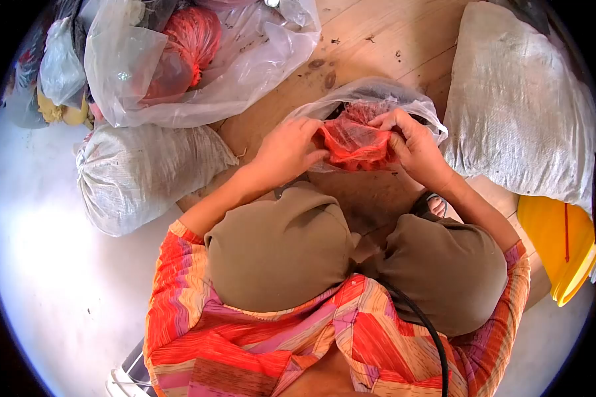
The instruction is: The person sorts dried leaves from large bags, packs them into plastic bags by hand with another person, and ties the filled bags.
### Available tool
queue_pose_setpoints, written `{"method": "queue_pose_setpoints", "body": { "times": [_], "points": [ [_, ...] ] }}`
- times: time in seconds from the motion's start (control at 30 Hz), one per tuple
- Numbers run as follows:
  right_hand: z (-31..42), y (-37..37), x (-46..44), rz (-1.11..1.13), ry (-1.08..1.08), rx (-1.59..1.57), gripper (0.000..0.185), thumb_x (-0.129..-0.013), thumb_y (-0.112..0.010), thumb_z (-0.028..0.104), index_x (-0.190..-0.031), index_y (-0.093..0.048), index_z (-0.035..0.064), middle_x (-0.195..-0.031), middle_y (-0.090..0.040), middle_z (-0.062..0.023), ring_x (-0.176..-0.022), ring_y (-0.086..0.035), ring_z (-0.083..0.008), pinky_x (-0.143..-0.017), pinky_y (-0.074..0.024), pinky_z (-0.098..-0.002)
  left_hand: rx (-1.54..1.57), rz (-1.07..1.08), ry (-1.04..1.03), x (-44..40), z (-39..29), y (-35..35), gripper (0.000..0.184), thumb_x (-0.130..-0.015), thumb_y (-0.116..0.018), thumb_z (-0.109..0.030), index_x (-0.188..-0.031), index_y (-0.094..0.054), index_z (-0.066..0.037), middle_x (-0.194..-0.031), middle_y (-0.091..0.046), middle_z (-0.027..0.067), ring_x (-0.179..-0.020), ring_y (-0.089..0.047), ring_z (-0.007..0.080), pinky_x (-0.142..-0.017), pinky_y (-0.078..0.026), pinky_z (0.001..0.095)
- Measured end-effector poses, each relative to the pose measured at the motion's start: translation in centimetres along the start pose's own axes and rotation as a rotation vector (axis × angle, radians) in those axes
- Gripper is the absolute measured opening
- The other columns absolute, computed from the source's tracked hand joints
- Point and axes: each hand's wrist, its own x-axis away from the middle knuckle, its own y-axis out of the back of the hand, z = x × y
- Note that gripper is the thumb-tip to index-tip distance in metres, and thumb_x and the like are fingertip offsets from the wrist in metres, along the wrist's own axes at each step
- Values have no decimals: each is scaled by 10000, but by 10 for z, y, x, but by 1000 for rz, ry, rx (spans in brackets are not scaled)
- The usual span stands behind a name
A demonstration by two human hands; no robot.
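Between my two hands a red plastic bag (355, 140) is stretched by its edge. My left hand (290, 149) pinches its left side, fingers closed on the thin film. On the right side, my right hand (410, 140) grips the rim between thumb and fingers. Dark reddish stuff shows behind the film, too unclear to name. Around and beyond the red bag lies a larger clear plastic bag (425, 106), its mouth spread in front of my knees.
A big clear bag (258, 79) at the upper left holds a knotted red bag (191, 41). Stuffed woven sacks stand left (149, 165) and right (516, 106). A yellow plastic container (555, 238) sits at right. Dark bits lie on the wooden floor (367, 36).
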Motion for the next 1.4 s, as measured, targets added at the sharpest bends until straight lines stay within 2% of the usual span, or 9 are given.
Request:
{"method": "queue_pose_setpoints", "body": {
  "times": [0.1, 0.33, 0.5, 0.6, 0.7, 0.83, 0.9, 1.1, 1.4],
  "points": [
    [-9, 4, -2, -7, 28, 50, 96, -860, -448, -54, -896, -452, 35, -1003, -581, -81, -878, -525, -151, -814, -420, -266, 122, -66, 50, -4, 11, -4, 253, -768, -644, -186, -962, -557, -48, -908, -577, 150, -883, -572, 305, -720, -461, 393],
    [-2, 14, 0, 80, -93, 425, 178, -841, -470, -3, -1016, -492, 18, -1047, -560, -149, -946, -548, -295, -856, -424, -309, 340, -37, 67, -4, -17, 23, 128, -819, -567, -107, -922, -566, -30, -790, -579, 169, -701, -597, 309, -623, -465, 369],
    [41, 10, 2, 124, 235, 462, 384, -786, -595, 51, -1155, -489, 62, -1209, -479, -149, -1136, -455, -325, -960, -365, -373, 416, 12, 184, -14, -11, 9, 142, -844, -543, -132, -915, -557, -9, -767, -593, 137, -674, -597, 220, -605, -455, 320],
    [32, 4, 4, 114, 334, 625, 444, -723, -658, 102, -1137, -500, 76, -1170, -510, -122, -1075, -489, -324, -927, -391, -390, 946, 45, 255, -19, -3, -2, 222, -873, -535, -194, -928, -548, 21, -764, -591, 61, -725, -543, 107, -650, -450, 293],
    [6, 2, 5, 80, 340, 809, 383, -709, -633, 53, -1075, -526, 84, -1100, -531, -108, -1009, -513, -316, -868, -424, -397, 1197, 161, 319, -20, -1, -16, 245, -878, -533, -213, -953, -550, 19, -789, -604, 78, -775, -563, 132, -688, -452, 294],
    [-3, 7, 4, 192, 214, 674, 272, -714, -605, 7, -969, -541, 76, -916, -548, -114, -857, -547, -324, -718, -469, -387, 775, 172, 306, -11, -6, -2, 265, -863, -554, -212, -1021, -542, 0, -874, -606, 109, -853, -584, 189, -735, -458, 322],
    [13, 5, 5, 228, 190, 534, 224, -719, -607, 1, -929, -566, 67, -881, -560, -115, -831, -558, -321, -707, -472, -382, 389, -84, 106, -3, -1, -3, 331, -825, -605, -201, -1093, -523, -25, -993, -578, 144, -924, -581, 255, -775, -462, 350],
    [40, 1, -7, 264, 373, 594, 152, -718, -617, 14, -863, -603, 59, -819, -571, -107, -793, -576, -307, -676, -482, -372, 464, 71, 224, 10, -1, 7, 443, -761, -662, -122, -1163, -490, -56, -1153, -521, 145, -1008, -557, 289, -831, -449, 346],
    [56, -2, -10, 360, 97, 477, 126, -744, -609, -28, -860, -581, 10, -789, -546, -116, -743, -551, -286, -662, -445, -316, 288, 22, 7, 21, 15, 7, 468, -736, -688, -133, -1159, -497, -79, -1143, -502, 144, -1010, -534, 311, -851, -442, 370]
  ]
}}
